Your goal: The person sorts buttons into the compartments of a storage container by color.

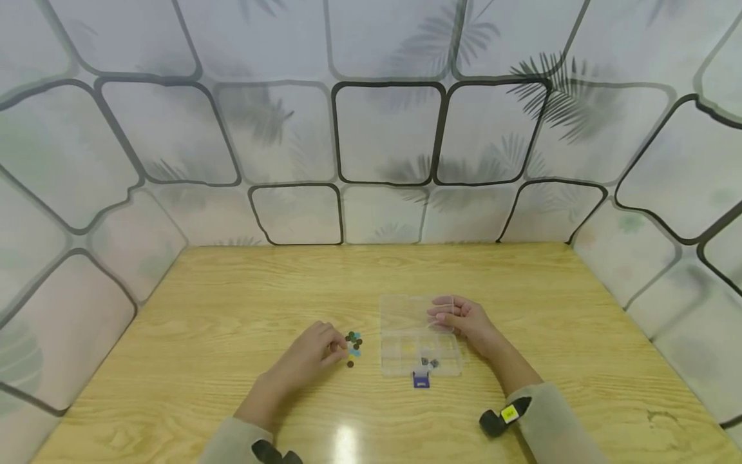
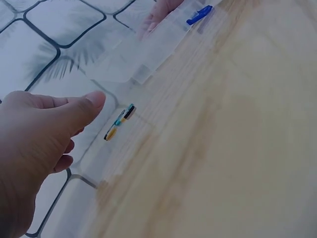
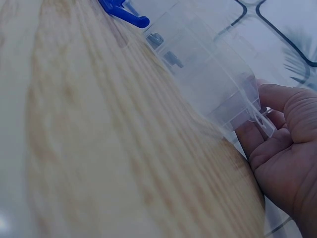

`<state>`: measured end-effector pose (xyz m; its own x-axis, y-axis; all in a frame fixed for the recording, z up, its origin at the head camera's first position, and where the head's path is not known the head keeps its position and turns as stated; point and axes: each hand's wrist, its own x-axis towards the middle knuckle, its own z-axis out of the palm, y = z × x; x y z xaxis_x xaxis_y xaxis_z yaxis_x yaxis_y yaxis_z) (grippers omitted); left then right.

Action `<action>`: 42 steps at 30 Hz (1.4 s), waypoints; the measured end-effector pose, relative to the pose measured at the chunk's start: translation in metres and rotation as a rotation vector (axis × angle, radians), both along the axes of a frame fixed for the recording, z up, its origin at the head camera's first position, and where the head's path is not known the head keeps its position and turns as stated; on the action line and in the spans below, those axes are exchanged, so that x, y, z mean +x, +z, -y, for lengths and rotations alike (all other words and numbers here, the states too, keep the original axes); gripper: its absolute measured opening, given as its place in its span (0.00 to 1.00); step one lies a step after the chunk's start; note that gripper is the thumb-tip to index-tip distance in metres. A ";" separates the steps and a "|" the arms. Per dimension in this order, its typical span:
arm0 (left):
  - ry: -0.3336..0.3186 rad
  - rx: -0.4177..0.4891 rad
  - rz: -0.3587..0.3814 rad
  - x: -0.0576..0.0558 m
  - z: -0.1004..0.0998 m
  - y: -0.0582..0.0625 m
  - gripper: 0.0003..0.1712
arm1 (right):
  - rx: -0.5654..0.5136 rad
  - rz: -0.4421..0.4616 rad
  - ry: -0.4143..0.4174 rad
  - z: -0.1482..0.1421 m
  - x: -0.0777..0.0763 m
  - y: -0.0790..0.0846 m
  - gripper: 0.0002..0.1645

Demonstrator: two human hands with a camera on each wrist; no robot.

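Observation:
A clear plastic compartment box (image 1: pixel 390 368) lies on the table with its lid (image 1: pixel 400 312) raised at the back. My right hand (image 1: pixel 471 324) grips the lid's right side, thumb in front and fingers behind the clear plastic. Dark little pieces (image 1: pixel 430 363) sit in a front compartment, and a blue latch (image 1: pixel 421 380) sticks out from the front edge. Left of the box is a cluster of small flat discs (image 1: pixel 355 339), dark, green, light blue and yellow. My left hand (image 1: pixel 317 348) is right beside them, thumb and forefinger reaching toward the discs, with nothing visible between them.
The light wood-grain table (image 1: pixel 278 270) runs back to a pale patterned wall covering (image 1: pixel 382 219), which also rises at both sides. A dark wrist camera (image 1: pixel 495 422) is strapped over the right sleeve.

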<state>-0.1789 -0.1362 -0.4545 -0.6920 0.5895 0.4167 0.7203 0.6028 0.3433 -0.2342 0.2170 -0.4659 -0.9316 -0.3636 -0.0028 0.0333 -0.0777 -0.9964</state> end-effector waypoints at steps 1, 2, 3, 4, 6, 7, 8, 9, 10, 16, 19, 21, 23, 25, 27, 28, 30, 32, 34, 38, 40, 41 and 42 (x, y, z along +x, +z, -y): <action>-0.009 -0.001 0.002 0.000 0.000 -0.001 0.08 | -0.001 0.000 0.000 0.000 0.000 0.000 0.29; -0.017 -0.003 0.009 0.000 0.000 -0.001 0.08 | -0.001 0.000 0.000 0.000 0.000 0.000 0.29; -0.023 -0.004 0.019 0.000 0.000 -0.002 0.08 | -0.001 -0.001 0.001 0.000 0.000 0.000 0.29; -0.033 -0.007 0.023 0.001 0.000 -0.002 0.08 | -0.002 0.000 0.001 0.000 0.000 0.000 0.29; -0.060 -0.014 0.020 0.001 0.000 -0.003 0.08 | 0.001 0.001 0.002 0.001 0.000 0.001 0.29; -0.075 -0.021 0.013 0.000 -0.001 -0.003 0.08 | 0.004 0.000 0.001 0.001 0.000 0.001 0.29; -0.091 -0.024 0.002 0.000 -0.001 -0.004 0.08 | 0.006 0.000 0.000 0.001 0.000 0.001 0.29; -0.104 -0.028 -0.012 0.000 -0.002 -0.004 0.07 | 0.008 -0.002 -0.001 0.001 0.000 0.001 0.29; -0.117 -0.031 -0.022 0.000 -0.002 -0.005 0.07 | 0.011 -0.004 -0.001 0.001 0.000 0.001 0.29; -0.158 -0.028 -0.049 -0.002 -0.002 -0.010 0.05 | 0.017 -0.004 0.001 0.002 0.000 0.002 0.30; -0.162 -0.024 -0.043 -0.002 -0.002 -0.012 0.05 | 0.019 -0.003 0.004 0.002 0.001 0.002 0.30; -0.157 -0.024 -0.038 -0.002 -0.002 -0.012 0.05 | 0.018 -0.001 0.004 0.001 0.000 0.002 0.30; -0.152 -0.025 -0.036 -0.002 -0.002 -0.012 0.05 | 0.016 0.001 0.006 0.001 0.000 0.002 0.30; -0.151 -0.025 -0.034 -0.003 -0.002 -0.012 0.04 | 0.015 0.005 0.005 0.001 0.000 0.002 0.30; -0.145 -0.025 -0.025 -0.003 -0.002 -0.012 0.04 | 0.017 0.008 0.002 0.001 -0.001 0.002 0.30; -0.142 -0.026 -0.022 -0.002 -0.002 -0.012 0.04 | 0.018 0.009 0.002 0.001 -0.001 0.002 0.30; -0.132 -0.036 -0.004 -0.002 -0.002 -0.011 0.04 | 0.021 0.013 -0.001 0.001 -0.001 0.001 0.30; -0.115 -0.053 0.020 -0.001 -0.003 -0.011 0.05 | 0.025 0.011 -0.001 0.000 -0.002 0.001 0.30; -0.096 -0.075 0.050 0.000 -0.003 -0.011 0.05 | 0.024 0.010 -0.001 0.000 -0.002 0.000 0.31; -0.061 -0.108 0.102 0.001 -0.004 -0.010 0.06 | 0.032 0.007 -0.001 0.000 -0.002 0.000 0.31; -0.050 -0.111 0.112 0.002 -0.004 -0.009 0.07 | 0.037 0.008 -0.006 0.000 -0.002 0.000 0.31; -0.049 -0.109 0.111 0.003 -0.004 -0.009 0.07 | 0.042 0.008 -0.008 0.000 -0.002 0.000 0.31; -0.051 -0.106 0.107 0.003 -0.004 -0.009 0.07 | 0.044 0.008 -0.009 0.000 -0.002 0.000 0.31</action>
